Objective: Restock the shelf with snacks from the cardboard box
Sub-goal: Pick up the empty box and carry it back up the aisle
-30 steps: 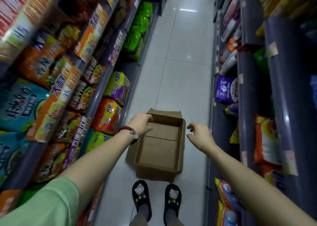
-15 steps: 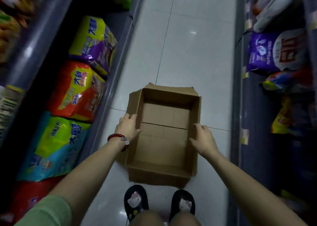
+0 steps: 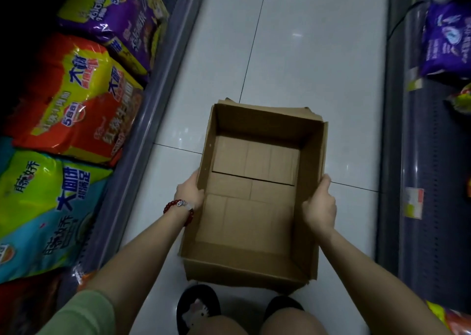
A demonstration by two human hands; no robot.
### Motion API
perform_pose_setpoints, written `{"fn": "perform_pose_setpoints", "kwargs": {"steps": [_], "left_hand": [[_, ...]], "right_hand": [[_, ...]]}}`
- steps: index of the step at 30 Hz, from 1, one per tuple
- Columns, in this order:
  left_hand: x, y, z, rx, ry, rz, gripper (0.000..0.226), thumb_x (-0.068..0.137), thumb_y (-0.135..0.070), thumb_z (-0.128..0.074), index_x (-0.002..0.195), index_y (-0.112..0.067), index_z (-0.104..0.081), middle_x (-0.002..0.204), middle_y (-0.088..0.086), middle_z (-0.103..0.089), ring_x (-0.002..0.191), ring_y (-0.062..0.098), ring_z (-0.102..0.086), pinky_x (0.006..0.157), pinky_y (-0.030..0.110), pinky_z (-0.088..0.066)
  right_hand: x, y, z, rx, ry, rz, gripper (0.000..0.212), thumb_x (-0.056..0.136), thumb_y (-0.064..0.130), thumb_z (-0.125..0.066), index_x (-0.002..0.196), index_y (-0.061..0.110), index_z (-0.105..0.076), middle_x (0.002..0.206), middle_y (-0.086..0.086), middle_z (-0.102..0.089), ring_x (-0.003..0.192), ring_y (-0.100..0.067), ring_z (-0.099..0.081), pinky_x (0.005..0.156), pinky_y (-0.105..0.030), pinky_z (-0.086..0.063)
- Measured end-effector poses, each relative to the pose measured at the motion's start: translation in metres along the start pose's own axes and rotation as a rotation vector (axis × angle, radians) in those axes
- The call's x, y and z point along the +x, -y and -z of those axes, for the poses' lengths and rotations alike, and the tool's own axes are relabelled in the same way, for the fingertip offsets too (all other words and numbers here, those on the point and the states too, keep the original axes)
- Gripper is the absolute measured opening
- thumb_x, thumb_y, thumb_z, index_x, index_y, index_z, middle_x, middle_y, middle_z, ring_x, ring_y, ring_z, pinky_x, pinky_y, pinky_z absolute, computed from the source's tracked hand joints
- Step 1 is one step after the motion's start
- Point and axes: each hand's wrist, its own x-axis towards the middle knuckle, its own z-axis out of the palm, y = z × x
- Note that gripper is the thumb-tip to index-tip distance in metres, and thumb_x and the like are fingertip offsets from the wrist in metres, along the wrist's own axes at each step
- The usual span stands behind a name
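An open brown cardboard box (image 3: 254,207) sits on the white tiled floor in front of my feet, and I see nothing inside it. My left hand (image 3: 190,194), with a red bead bracelet at the wrist, grips the box's left wall. My right hand (image 3: 319,204) grips the right wall. On the low left shelf (image 3: 142,131) lie large snack bags: a purple one (image 3: 117,16), a red and yellow one (image 3: 81,98) and a green and blue one (image 3: 43,207).
A dark shelf unit (image 3: 428,182) with price tags runs along the right, holding a purple bag (image 3: 446,36) at the top. White floor tiles (image 3: 305,54) stretch ahead down the aisle. My black slippers (image 3: 198,309) stand just behind the box.
My view has dropped closer to the floor. Both hands came down from above the box and now hold its two side walls.
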Motion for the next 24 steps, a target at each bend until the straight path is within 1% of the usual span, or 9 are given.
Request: {"fn": "perform_pose_setpoints", "kwargs": {"steps": [4,9,12,14,16,19,20,22,24], "left_hand": [[-0.020,-0.010,0.010,-0.066,-0.012,0.003,0.059,0.095,-0.005,-0.045,0.148,-0.024,-0.029,0.134,0.013,-0.055,0.119,0.033,-0.054,0.098,0.032,-0.043],[-0.077,-0.043,0.058,-0.116,-0.034,-0.012,0.057,0.096,-0.007,-0.045,0.147,-0.026,-0.030,0.133,0.012,-0.056,0.119,0.032,-0.056,0.100,0.034,-0.043],[-0.123,-0.071,0.105,-0.077,-0.035,-0.028,0.055,0.095,-0.010,-0.046,0.146,-0.025,-0.032,0.129,0.013,-0.059,0.115,0.031,-0.057,0.094,0.032,-0.044],[-0.157,-0.096,0.142,-0.043,-0.050,-0.023,0.054,0.096,-0.012,-0.047,0.146,-0.023,-0.032,0.133,0.015,-0.057,0.119,0.032,-0.055,0.098,0.034,-0.044],[-0.194,-0.124,0.181,-0.004,-0.076,-0.023,0.055,0.096,-0.012,-0.048,0.147,-0.019,-0.030,0.139,0.017,-0.051,0.126,0.034,-0.049,0.103,0.035,-0.039],[-0.245,-0.163,0.237,0.092,-0.103,-0.049,0.056,0.096,-0.014,-0.049,0.147,-0.014,-0.028,0.142,0.018,-0.048,0.130,0.035,-0.045,0.105,0.033,-0.036],[-0.260,-0.174,0.254,0.119,-0.104,-0.059,0.055,0.095,-0.015,-0.050,0.147,-0.013,-0.029,0.142,0.018,-0.048,0.130,0.035,-0.045,0.105,0.034,-0.036],[-0.287,-0.197,0.283,0.153,-0.098,-0.085,0.055,0.094,-0.015,-0.051,0.146,-0.013,-0.032,0.141,0.018,-0.048,0.129,0.036,-0.046,0.105,0.034,-0.036],[-0.310,-0.218,0.305,0.179,-0.091,-0.097,0.055,0.094,-0.015,-0.052,0.145,-0.014,-0.032,0.140,0.019,-0.049,0.128,0.037,-0.047,0.104,0.035,-0.038]], "right_hand": [[-0.012,0.003,0.025,-0.001,-0.021,0.032,0.068,0.089,-0.005,-0.049,0.146,0.013,-0.018,0.078,-0.007,-0.052,0.069,-0.025,-0.054,0.060,-0.033,-0.045],[-0.053,0.021,0.090,0.052,-0.032,0.041,0.069,0.090,-0.003,-0.049,0.147,0.016,-0.015,0.082,-0.009,-0.058,0.072,-0.024,-0.058,0.065,-0.037,-0.053],[-0.089,0.041,0.146,0.111,-0.030,0.021,0.075,0.092,0.003,-0.050,0.150,0.024,-0.008,0.081,-0.007,-0.057,0.072,-0.023,-0.060,0.068,-0.040,-0.055],[-0.114,0.056,0.190,0.159,-0.014,0.026,0.084,0.091,0.006,-0.054,0.150,0.034,-0.002,0.079,-0.003,-0.056,0.071,-0.023,-0.061,0.069,-0.043,-0.057],[-0.140,0.073,0.238,0.187,0.013,0.037,0.089,0.090,0.003,-0.054,0.149,0.040,0.002,0.080,-0.007,-0.059,0.070,-0.026,-0.062,0.067,-0.045,-0.058],[-0.177,0.103,0.311,0.202,0.001,0.026,0.086,0.090,-0.002,-0.049,0.151,0.036,-0.001,0.106,-0.024,-0.059,0.086,-0.035,-0.063,0.075,-0.047,-0.056],[-0.188,0.111,0.332,0.195,-0.004,0.018,0.085,0.090,-0.002,-0.049,0.152,0.034,-0.002,0.108,-0.025,-0.058,0.084,-0.033,-0.063,0.073,-0.045,-0.056],[-0.209,0.124,0.369,0.184,-0.002,0.019,0.084,0.090,-0.001,-0.049,0.152,0.030,-0.002,0.094,-0.015,-0.059,0.073,-0.023,-0.058,0.067,-0.038,-0.053],[-0.225,0.131,0.401,0.174,-0.009,0.008,0.083,0.090,-0.001,-0.050,0.152,0.027,-0.003,0.088,-0.008,-0.053,0.075,-0.023,-0.056,0.068,-0.035,-0.048]]}}
